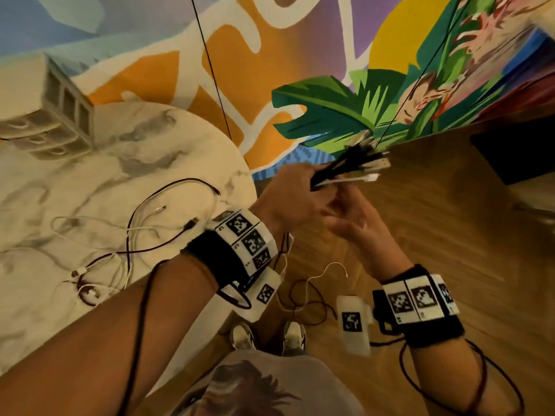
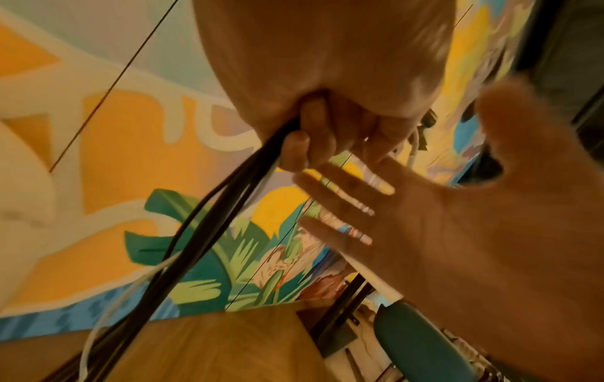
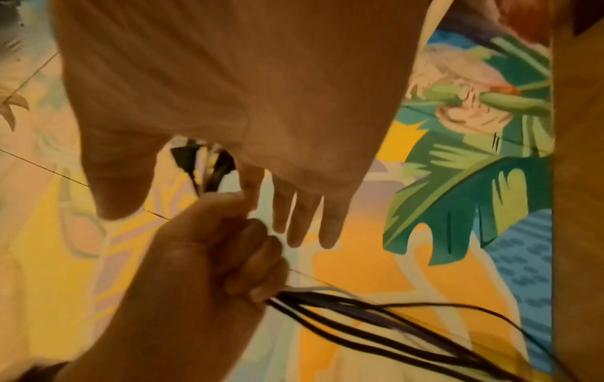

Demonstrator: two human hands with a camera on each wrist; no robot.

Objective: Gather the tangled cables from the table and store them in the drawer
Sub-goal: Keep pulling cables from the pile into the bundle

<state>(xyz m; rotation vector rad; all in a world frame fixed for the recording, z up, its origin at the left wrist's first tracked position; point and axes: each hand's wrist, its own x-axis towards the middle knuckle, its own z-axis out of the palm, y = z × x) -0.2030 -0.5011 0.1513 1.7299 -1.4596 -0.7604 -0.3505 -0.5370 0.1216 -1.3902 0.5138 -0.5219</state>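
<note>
My left hand (image 1: pixel 288 199) grips a bundle of black and white cables (image 1: pixel 354 166) just off the table's right edge, and their plug ends stick out past the fist. The bundle's strands (image 2: pixel 222 206) trail down from the fist (image 2: pixel 310 144) toward the floor (image 3: pixel 359 310). My right hand (image 1: pixel 345 217) is open right beside the left fist, fingers straight (image 3: pixel 294 219) and holding nothing. More loose black and white cables (image 1: pixel 135 235) lie tangled on the marble table (image 1: pixel 180 139). No drawer shows plainly.
A small white unit with compartments (image 1: pixel 60 115) stands at the table's far left. Wooden floor (image 1: pixel 435 220) spreads to the right, with a dark object (image 1: pixel 516 151) at its far edge. A painted mural wall (image 1: pixel 300 70) is behind. My shoes (image 1: pixel 240 337) are below.
</note>
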